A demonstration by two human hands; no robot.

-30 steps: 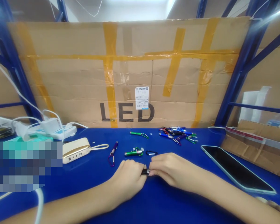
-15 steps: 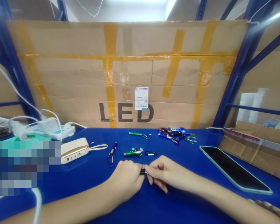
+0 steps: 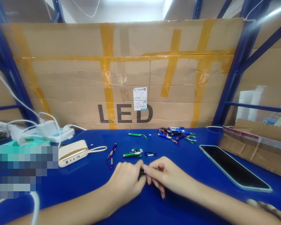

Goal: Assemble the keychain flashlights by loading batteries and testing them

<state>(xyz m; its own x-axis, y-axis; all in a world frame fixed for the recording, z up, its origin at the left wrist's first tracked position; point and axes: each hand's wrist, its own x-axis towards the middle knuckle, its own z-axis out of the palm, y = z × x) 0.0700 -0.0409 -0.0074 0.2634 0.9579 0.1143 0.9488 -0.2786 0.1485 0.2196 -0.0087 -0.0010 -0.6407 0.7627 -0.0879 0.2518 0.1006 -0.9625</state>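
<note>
Above the blue tabletop (image 3: 89,182), my two hands meet on a small black mini flashlight (image 3: 142,172), its ends hidden by fingers. My left hand (image 3: 126,181) is closed around its body. The thumb and fingertips of my right hand (image 3: 163,172) pinch the other end, with the lower fingers hanging loosely curled. Just beyond the hands lies a black carabiner clip (image 3: 150,154). Beside it is a green mini flashlight (image 3: 131,154) with its own clip. A purple mini flashlight (image 3: 111,153) lies left of that, its clip toward me.
Another green flashlight (image 3: 137,135) and a pile of coloured flashlights (image 3: 174,134) lie farther back. A phone (image 3: 234,168) is at right. A cream power bank (image 3: 73,153) and a power strip (image 3: 61,135) with cables sit left. A large cardboard box (image 3: 72,78) stands behind.
The view has shifted slightly. My left hand has turned a little and its index finger now rises nearer the right fingertips; both hands keep hold of the black flashlight.
</note>
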